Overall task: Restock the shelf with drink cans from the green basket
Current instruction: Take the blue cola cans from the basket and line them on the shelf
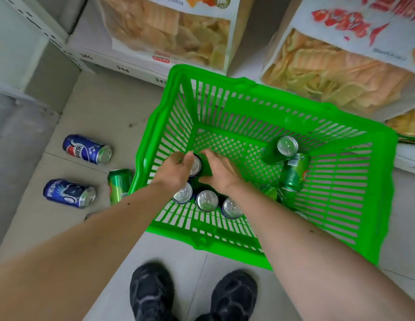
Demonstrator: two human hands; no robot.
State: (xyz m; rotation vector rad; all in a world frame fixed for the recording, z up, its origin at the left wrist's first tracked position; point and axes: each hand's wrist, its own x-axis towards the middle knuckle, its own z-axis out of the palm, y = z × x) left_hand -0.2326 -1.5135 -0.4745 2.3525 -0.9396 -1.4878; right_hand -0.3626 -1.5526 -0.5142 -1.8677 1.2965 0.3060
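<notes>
A green basket [384, 172] stands on the floor with several drink cans inside. My left hand [176, 170] and my right hand [219, 171] are both down in its left part. The left hand's fingers curl around an upright can [196, 165] with a silver top. The right hand covers a green can [205, 169] beside it; its grip is partly hidden. Three upright blue cans [206, 201] stand just below the hands. Green cans [293, 172] lie and stand at the basket's right.
Two blue Pepsi cans [87, 149] [68, 193] and a green can [118, 185] lie on a low grey shelf board left of the basket. Large snack bags [336, 72] lean behind the basket. My black shoes [192, 295] are on the tiled floor in front.
</notes>
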